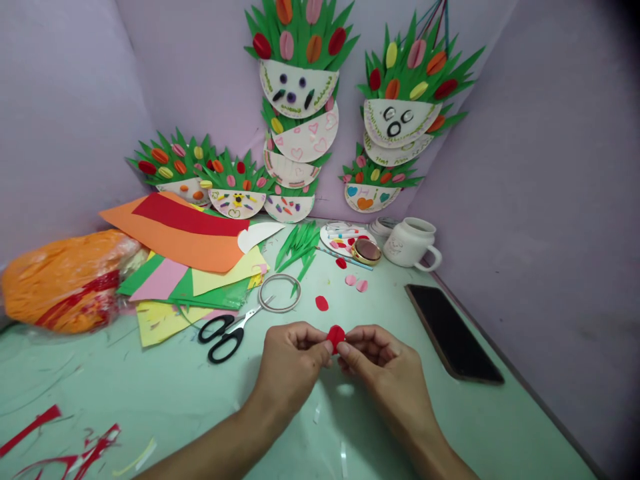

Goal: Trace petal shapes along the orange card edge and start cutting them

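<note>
A small red paper oval [337,339] is pinched between my two hands above the table. My left hand [295,357] grips its left edge between thumb and forefinger. On its other side, my right hand [383,360] holds the right edge the same way, the other fingers curled. Just beyond lies another red oval [321,303], flat on the table. Farther back are pink paper ovals [356,283] and one more red oval [341,263]. Black-handled scissors [233,332] lie left of my left hand, blades touching a ring of tape [280,293].
Coloured sheets [185,233] and an orange plastic-wrapped bundle [65,280] lie at left. Green paper leaves [301,247], a white mug [411,243] and a round gold-rimmed container [367,251] stand behind. A phone [454,333] lies at right, red scraps [90,453] front left. Paper-plate flower crafts [299,87] line the wall.
</note>
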A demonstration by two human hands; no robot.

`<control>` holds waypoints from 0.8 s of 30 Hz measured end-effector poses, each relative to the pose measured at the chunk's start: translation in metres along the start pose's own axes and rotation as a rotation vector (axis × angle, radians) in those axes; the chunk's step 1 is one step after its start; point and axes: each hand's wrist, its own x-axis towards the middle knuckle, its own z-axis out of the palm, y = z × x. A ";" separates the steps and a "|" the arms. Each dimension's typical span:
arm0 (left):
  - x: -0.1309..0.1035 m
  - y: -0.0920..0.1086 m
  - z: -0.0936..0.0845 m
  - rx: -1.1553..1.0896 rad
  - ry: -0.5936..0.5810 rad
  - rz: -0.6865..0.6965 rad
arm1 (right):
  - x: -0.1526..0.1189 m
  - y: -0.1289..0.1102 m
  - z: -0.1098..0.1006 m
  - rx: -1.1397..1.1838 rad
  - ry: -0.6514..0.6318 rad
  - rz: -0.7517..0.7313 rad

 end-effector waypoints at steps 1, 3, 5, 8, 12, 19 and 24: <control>0.000 -0.001 0.000 -0.002 -0.006 0.008 | 0.001 0.002 -0.002 0.001 -0.016 0.003; 0.001 -0.002 0.000 0.002 -0.022 0.016 | 0.002 0.005 -0.004 -0.006 -0.038 0.001; 0.000 -0.003 0.000 0.013 -0.027 0.019 | 0.002 0.005 -0.003 -0.018 -0.024 -0.004; 0.000 -0.004 0.000 0.022 -0.015 0.020 | 0.000 0.002 0.000 -0.026 0.019 0.006; 0.001 -0.004 -0.002 0.014 -0.050 0.001 | -0.001 -0.001 0.001 -0.046 0.018 0.020; 0.003 -0.004 -0.002 -0.080 -0.064 -0.073 | 0.002 0.004 -0.003 0.038 -0.033 0.065; 0.003 0.000 -0.001 -0.104 -0.056 -0.094 | 0.003 0.005 -0.002 0.095 -0.035 0.100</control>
